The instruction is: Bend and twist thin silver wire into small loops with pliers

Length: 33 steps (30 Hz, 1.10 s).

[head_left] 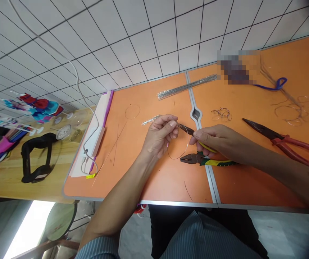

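Observation:
My left hand point(163, 133) pinches a thin wire point(178, 158) that curves in a loop below the fingers. Dark-jawed pliers point(186, 129) with yellow handles are in my right hand point(210, 140), their tips close to my left fingertips. Whether the jaws grip the wire I cannot tell. Just under my right hand, combination pliers point(193, 158) with green and yellow handles lie on the orange table point(170, 187). To the right lie larger long-nose pliers point(267, 133) with red handles.
A bundle of straight wires point(186, 87) lies at the back, with shorter wires point(151, 119) nearer. A wire ring point(132, 112), a small wire tangle point(221, 114) and loose wire coils point(291, 111) are spread about. A white power strip point(94, 142) stands at the left edge.

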Each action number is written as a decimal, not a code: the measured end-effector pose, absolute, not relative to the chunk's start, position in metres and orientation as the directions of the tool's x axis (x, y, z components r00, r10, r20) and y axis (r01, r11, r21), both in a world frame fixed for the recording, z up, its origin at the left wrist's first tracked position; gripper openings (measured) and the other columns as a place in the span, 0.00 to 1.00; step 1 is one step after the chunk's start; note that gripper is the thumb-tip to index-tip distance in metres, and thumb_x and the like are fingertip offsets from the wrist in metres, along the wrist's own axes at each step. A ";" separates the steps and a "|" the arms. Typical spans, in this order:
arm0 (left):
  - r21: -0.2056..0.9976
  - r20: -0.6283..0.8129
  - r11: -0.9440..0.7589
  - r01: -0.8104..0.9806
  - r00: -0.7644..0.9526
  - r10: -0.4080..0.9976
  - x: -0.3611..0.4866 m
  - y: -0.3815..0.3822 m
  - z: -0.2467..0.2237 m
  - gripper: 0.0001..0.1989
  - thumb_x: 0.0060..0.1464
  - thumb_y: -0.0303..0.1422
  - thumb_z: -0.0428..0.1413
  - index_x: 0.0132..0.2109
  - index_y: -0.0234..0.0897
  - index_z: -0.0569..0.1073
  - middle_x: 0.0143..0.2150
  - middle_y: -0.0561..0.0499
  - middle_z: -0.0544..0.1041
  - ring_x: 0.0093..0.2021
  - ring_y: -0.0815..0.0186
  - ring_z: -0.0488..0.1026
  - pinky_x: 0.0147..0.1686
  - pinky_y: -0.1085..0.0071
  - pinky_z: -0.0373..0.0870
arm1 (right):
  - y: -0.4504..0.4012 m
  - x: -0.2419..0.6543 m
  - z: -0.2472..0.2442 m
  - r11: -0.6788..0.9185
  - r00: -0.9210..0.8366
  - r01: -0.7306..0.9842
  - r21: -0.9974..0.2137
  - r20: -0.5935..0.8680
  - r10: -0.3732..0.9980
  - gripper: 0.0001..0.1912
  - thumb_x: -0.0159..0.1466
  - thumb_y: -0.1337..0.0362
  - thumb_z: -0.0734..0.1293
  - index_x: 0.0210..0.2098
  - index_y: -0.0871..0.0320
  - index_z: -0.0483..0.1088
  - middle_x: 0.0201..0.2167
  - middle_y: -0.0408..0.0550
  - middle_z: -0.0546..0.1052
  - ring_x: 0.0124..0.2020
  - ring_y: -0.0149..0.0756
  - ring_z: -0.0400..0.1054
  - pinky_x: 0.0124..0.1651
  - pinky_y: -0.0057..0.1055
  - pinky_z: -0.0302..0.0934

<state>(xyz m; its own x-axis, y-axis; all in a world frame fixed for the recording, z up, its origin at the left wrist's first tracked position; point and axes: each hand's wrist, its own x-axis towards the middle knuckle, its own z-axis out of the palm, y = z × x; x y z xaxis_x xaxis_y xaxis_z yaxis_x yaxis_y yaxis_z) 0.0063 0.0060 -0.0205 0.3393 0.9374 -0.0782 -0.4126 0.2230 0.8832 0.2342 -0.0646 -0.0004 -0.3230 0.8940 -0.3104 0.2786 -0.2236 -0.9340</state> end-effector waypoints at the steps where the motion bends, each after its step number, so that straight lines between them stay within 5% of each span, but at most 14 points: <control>1: 0.892 -0.079 0.217 -0.397 0.335 0.939 0.006 0.006 -0.021 0.16 0.48 0.34 0.81 0.39 0.37 0.84 0.31 0.55 0.79 0.27 0.74 0.76 0.26 0.78 0.72 | -0.065 0.235 -0.001 -0.220 -0.325 0.283 -0.934 -0.309 0.894 0.29 0.76 0.36 0.66 0.39 0.54 0.81 0.31 0.48 0.78 0.30 0.37 0.70 0.34 0.35 0.65; 11: 0.924 -0.016 0.144 -0.354 0.341 0.940 0.005 0.007 -0.023 0.18 0.46 0.39 0.83 0.39 0.37 0.87 0.30 0.54 0.81 0.27 0.73 0.77 0.27 0.78 0.74 | -0.065 0.234 0.000 -0.222 -0.297 0.284 -0.933 -0.305 0.905 0.27 0.75 0.39 0.66 0.39 0.54 0.82 0.28 0.45 0.75 0.23 0.31 0.62 0.25 0.32 0.54; 21: 0.935 -0.041 0.164 -0.313 0.367 0.929 0.006 0.005 -0.021 0.20 0.47 0.40 0.82 0.41 0.37 0.86 0.30 0.53 0.82 0.26 0.73 0.76 0.26 0.77 0.73 | -0.065 0.232 0.010 -0.085 -0.238 0.512 -0.855 -0.236 0.942 0.25 0.75 0.44 0.63 0.36 0.54 0.80 0.27 0.44 0.74 0.27 0.35 0.65 0.30 0.35 0.55; 33: 0.913 -0.203 0.353 -0.206 0.521 0.829 0.001 0.013 -0.023 0.26 0.43 0.46 0.83 0.33 0.33 0.79 0.26 0.52 0.79 0.17 0.79 0.59 0.16 0.79 0.47 | -0.065 0.236 0.009 0.069 -0.243 0.692 -0.719 -0.142 0.959 0.25 0.78 0.47 0.59 0.30 0.52 0.73 0.23 0.43 0.70 0.28 0.38 0.64 0.35 0.39 0.52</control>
<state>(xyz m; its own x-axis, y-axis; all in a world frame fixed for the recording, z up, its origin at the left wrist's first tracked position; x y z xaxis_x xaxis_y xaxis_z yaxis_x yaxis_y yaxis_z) 0.0014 0.0127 -0.0228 0.5207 0.8292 -0.2029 -0.2062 0.3528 0.9127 0.2359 -0.0649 0.0092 -0.2434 0.9594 -0.1422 0.6921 0.0691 -0.7185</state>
